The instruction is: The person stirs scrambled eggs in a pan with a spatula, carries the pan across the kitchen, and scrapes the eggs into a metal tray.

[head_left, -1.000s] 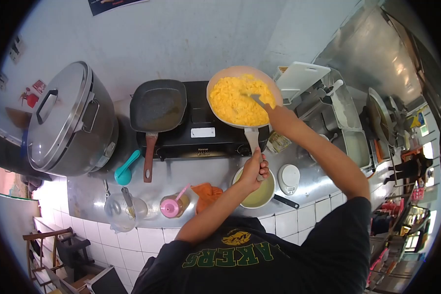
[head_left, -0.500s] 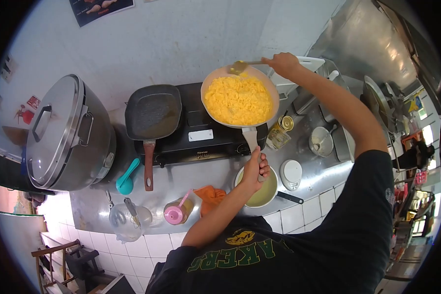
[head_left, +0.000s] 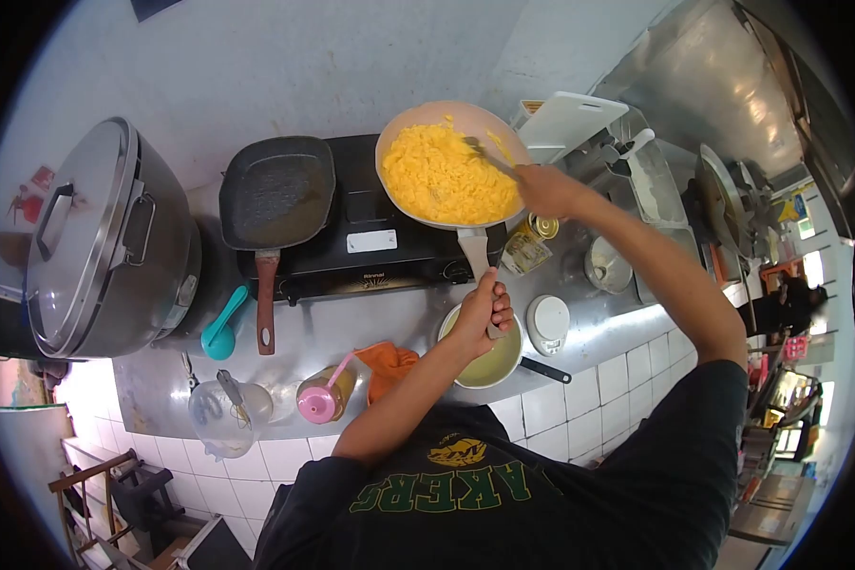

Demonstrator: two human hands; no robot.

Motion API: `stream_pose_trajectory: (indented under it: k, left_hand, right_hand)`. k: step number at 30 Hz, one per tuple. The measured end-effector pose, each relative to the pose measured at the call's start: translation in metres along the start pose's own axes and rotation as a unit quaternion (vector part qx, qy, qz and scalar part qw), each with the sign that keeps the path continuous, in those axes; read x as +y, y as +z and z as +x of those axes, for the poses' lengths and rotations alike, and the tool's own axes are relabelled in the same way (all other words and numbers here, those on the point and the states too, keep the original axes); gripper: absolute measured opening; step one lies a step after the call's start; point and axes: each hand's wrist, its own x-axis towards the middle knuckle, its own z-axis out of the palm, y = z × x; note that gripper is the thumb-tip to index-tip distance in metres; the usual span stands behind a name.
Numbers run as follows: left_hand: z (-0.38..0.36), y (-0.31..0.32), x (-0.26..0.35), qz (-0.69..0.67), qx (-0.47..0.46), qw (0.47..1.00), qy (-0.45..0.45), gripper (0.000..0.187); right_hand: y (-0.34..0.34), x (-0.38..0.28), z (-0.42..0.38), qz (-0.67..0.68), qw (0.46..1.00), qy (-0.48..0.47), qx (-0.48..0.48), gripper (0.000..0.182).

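Observation:
A cream-coloured frying pan (head_left: 492,121) sits on the right side of a black gas stove (head_left: 299,287), filled with yellow scrambled eggs (head_left: 437,169). Around the pan's pale handle (head_left: 472,249) the fingers of my left hand (head_left: 485,309) are wrapped. My right hand (head_left: 549,190) grips a brownish spatula (head_left: 489,158), whose blade lies in the eggs at the pan's right side. To the left on the stove rests a square dark grill pan (head_left: 280,190) with a brown handle. Under my left hand stands a pot (head_left: 494,366) of pale yellow liquid.
A large metal rice cooker (head_left: 95,237) stands at the left. Along the front are a turquoise ladle (head_left: 220,332), a clear plastic jug (head_left: 226,416), a pink-lidded bottle (head_left: 319,404) and an orange cloth (head_left: 387,369). A white scale (head_left: 548,323), opened can (head_left: 543,226) and bowl (head_left: 608,264) lie right.
My right hand has come down and nearer with the spatula, from the pan's far rim into the eggs. The eggs have shifted leftward, baring the pan's right side. The whole view has moved slightly.

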Motion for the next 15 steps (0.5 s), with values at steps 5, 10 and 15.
stream_pose_trajectory:
  k: [5,10,15]
  left_hand:
    - [-0.002,0.000,0.000,-0.002,0.020,1.000,0.016,0.035]
    - [-0.001,0.002,0.000,-0.005,0.019,1.000,0.017,0.035]
    - [0.002,0.002,0.001,0.017,0.027,0.999,0.019,0.034]
  right_hand:
    - [-0.043,-0.039,-0.066,-0.258,0.952,-0.101,0.129,0.046]
    - [-0.056,-0.037,-0.098,-0.327,0.932,-0.140,0.066,0.055]
    - [-0.006,-0.030,-0.053,-0.246,0.960,-0.084,0.107,0.049]
